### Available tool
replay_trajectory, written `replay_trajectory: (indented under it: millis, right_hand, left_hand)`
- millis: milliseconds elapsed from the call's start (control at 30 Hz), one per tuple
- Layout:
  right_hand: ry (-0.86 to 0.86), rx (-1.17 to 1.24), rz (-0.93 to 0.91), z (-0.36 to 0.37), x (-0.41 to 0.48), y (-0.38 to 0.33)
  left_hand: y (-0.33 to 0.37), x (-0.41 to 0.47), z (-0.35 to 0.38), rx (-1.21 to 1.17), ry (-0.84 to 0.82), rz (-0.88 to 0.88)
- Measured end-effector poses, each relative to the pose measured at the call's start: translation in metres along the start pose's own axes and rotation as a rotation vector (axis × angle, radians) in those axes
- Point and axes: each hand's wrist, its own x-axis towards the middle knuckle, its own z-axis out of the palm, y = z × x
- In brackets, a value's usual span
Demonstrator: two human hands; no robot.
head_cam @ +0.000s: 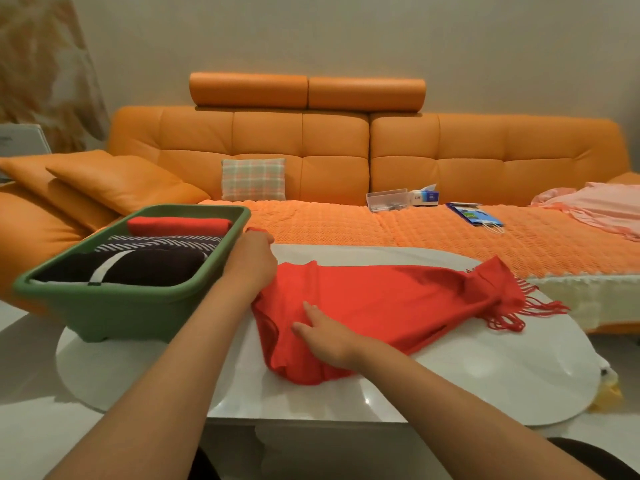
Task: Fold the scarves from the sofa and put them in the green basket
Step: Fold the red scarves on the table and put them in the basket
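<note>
A red fringed scarf (391, 303) lies spread across the white oval table (467, 375), fringe toward the right. My left hand (251, 259) is closed on the scarf's far left corner, right beside the green basket (114, 306). My right hand (325, 336) rests flat on the scarf's near left part, fingers spread. The basket stands on the table's left end and holds a folded red scarf (178, 225), a black-and-white striped one (162, 241) and a dark one with a white stripe (128, 266).
Behind the table runs an orange sofa (346, 150) with a knitted orange cover. On it lie a plaid cushion (253, 179), a clear box (386, 199), a tissue box (425, 195), a blue bag (474, 213) and pink cloth (595, 206).
</note>
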Motion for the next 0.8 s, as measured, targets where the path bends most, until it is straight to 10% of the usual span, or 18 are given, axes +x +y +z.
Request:
replay_trajectory:
  millis: [333, 433, 600, 800]
  right_hand:
    - [0.352, 0.947, 0.213, -0.121, -0.028, 0.071]
    - [0.392, 0.777, 0.348, -0.127, -0.031, 0.101]
    - [0.445, 0.246, 0.313, -0.115, -0.04, 0.124]
    - [0.319, -0.013, 0.223, -0.103, -0.036, 0.115]
  left_hand:
    - [0.111, -0.021, 0.057, -0.334, -0.409, 0.268]
    - [0.122, -0.044, 0.088, -0.531, -0.827, 0.115]
    - [0.093, -0.053, 0.125, -0.051, -0.595, 0.357]
    - [0.053, -0.066, 0.137, 0.432, -0.682, 0.363]
